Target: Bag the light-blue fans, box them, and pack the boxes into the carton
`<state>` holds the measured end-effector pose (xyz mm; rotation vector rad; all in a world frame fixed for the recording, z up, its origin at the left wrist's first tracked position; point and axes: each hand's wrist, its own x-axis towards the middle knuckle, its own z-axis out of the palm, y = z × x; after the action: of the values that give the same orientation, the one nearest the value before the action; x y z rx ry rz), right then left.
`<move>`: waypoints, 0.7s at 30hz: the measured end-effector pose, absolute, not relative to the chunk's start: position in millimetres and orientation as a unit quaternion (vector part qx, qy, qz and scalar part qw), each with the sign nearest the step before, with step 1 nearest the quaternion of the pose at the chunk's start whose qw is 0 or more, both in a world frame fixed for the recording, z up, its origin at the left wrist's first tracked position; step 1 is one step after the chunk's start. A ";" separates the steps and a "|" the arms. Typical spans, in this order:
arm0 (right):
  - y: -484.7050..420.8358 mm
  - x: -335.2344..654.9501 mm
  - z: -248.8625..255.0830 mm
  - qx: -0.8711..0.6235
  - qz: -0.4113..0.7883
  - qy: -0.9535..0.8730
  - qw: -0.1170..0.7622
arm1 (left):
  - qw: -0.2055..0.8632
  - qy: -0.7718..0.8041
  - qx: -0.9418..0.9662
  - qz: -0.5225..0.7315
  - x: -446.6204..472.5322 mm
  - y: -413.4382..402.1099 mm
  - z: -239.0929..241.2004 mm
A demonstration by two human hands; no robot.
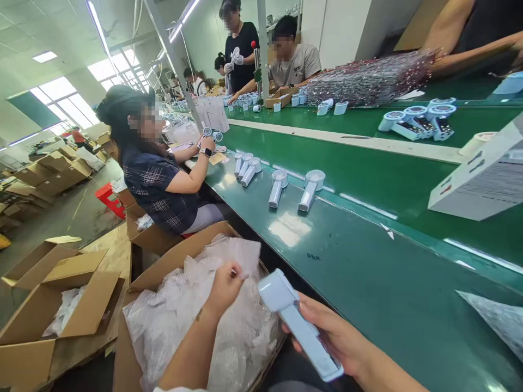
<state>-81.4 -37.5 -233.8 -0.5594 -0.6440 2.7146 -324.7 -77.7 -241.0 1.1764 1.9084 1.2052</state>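
Note:
My right hand (337, 332) is wrapped round the handle of a light-blue handheld fan (300, 324), its head tilted up toward the left. My left hand (224, 289) pinches the edge of a clear plastic bag (248, 255) above an open cardboard box (157, 277). Crumpled clear plastic bags (180, 316) fill that box to near its rim. On the green worktable beyond my hands lie a light-blue handheld fan (311, 190) and another fan (278, 189), with a small group of fans (247, 169) farther left.
A green conveyor belt (359, 179) runs beyond the worktable (347, 261). A white carton (478, 179) stands at right, above a plastic bag (498, 321). A co-worker (159, 179) sits at left holding fan parts. Open cardboard boxes (77, 305) stand on the floor.

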 end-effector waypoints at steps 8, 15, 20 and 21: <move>-49.0 -92.8 -245.2 -0.175 0.933 -0.293 0.111 | 0.472 0.612 0.375 0.513 -257.6 -137.0 -237.6; -63.1 -65.1 -244.3 -0.208 0.892 -0.390 0.095 | 0.518 0.603 0.146 0.588 -253.3 -139.9 -252.4; -72.7 -57.3 -237.7 -0.272 0.855 -0.431 0.091 | 0.324 0.657 0.289 0.616 -248.7 -143.3 -248.6; -74.3 -56.7 -237.3 -0.288 0.851 -0.428 0.094 | 0.301 0.653 0.321 0.616 -248.2 -145.4 -248.0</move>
<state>-56.7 -74.3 -237.3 -0.8552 -1.2698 2.5262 -248.2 -145.4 -248.0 0.8506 1.7336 1.6353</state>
